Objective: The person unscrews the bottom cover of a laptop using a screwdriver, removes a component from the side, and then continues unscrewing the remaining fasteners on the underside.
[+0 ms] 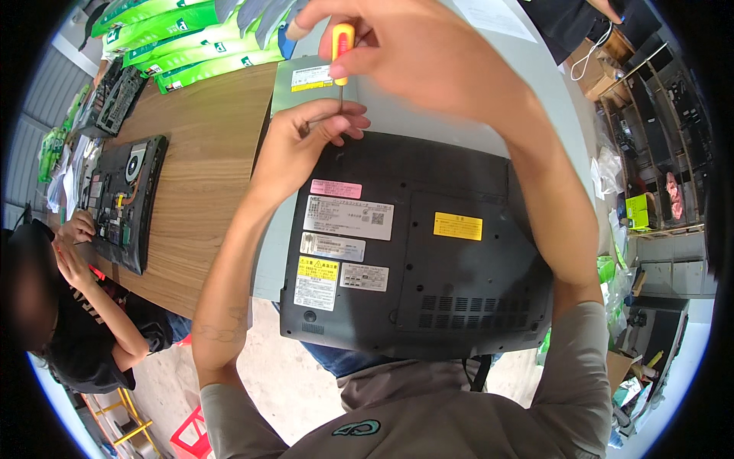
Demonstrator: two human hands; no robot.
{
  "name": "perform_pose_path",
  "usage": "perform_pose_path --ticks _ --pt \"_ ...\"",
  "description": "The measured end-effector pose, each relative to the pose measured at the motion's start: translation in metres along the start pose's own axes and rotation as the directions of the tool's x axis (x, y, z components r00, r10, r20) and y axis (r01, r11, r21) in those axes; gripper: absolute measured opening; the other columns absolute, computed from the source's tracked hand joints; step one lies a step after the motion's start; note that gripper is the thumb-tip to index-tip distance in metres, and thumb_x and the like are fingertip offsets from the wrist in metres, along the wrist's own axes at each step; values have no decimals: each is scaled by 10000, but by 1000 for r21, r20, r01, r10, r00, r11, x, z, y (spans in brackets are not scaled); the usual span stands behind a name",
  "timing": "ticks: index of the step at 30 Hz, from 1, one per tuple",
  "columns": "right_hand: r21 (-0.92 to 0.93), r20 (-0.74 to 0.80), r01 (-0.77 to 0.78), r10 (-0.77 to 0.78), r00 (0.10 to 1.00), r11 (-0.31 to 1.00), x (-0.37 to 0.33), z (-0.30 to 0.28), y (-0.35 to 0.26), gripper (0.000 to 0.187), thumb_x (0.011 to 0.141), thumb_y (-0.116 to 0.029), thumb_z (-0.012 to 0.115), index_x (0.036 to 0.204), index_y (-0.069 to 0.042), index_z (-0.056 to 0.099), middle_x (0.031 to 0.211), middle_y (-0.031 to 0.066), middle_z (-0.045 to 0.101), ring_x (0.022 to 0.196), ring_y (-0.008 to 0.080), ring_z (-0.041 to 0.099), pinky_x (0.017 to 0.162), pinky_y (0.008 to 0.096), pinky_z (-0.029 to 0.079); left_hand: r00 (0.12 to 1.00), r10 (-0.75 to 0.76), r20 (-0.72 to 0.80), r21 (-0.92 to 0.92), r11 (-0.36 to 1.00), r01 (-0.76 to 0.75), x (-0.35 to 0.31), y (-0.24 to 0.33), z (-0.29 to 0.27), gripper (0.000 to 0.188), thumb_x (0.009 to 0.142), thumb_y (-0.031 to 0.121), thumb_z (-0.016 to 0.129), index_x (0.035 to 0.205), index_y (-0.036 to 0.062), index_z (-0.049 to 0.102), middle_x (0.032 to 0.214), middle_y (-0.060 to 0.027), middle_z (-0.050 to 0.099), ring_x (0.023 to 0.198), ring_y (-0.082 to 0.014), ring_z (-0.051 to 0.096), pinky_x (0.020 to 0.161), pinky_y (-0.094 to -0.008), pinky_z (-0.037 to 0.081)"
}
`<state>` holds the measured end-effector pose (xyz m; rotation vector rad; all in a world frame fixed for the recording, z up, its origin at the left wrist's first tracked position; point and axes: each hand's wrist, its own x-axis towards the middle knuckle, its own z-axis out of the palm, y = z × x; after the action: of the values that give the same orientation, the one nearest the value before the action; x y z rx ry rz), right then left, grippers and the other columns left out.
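Observation:
A black laptop [367, 306] lies upside down in front of me, its vented underside up and several labels on it. Above its far edge, my right hand [428, 65] grips a screwdriver [342, 53] by its yellow and red handle, shaft pointing down. My left hand [302, 138] is closed in a pinch around the lower shaft, over the laptop's far left corner. Those fingers hide the tip and whatever it touches. Just beyond, a flat silver-grey part [287, 83] with a white and yellow label lies on the light table.
On the wooden tabletop [202, 153] to my left stand stacked green packages [183, 46] and another opened laptop [130, 199]. A co-worker's hands [74, 245] are beside that laptop. Shelves [657, 130] with parts line the right side. A paper sheet [497, 17] lies at the far end.

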<state>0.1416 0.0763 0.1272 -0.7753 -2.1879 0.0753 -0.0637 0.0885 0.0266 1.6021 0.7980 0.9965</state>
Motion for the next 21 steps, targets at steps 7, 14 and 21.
perform_pose_path --ticks 7,14,21 --pt "176 249 -43 -2 969 984 7 -9 -7 314 946 -102 623 1235 19 635 1126 223 672 1107 381 621 963 439 489 998 -17 -61 89 996 22 -1 -11 -7 136 897 56 805 991 -10 731 931 -62 773 787 -113 682 719 -270 547" --pt "-68 248 -241 250 936 968 12 7 -16 222 998 -196 634 1095 2 608 1067 213 620 1097 410 608 933 463 493 990 142 -15 -74 987 -142 -3 -11 2 132 931 59 768 1045 0 740 924 -34 767 814 -114 661 741 -286 539" --pt "-94 99 -275 284 954 957 9 11 -26 309 998 -214 664 1207 -21 542 1088 232 635 1087 411 615 936 480 491 999 -23 -28 132 991 27 -1 -2 -5 104 949 54 748 1034 -6 745 928 -40 767 832 -97 670 726 -244 529"
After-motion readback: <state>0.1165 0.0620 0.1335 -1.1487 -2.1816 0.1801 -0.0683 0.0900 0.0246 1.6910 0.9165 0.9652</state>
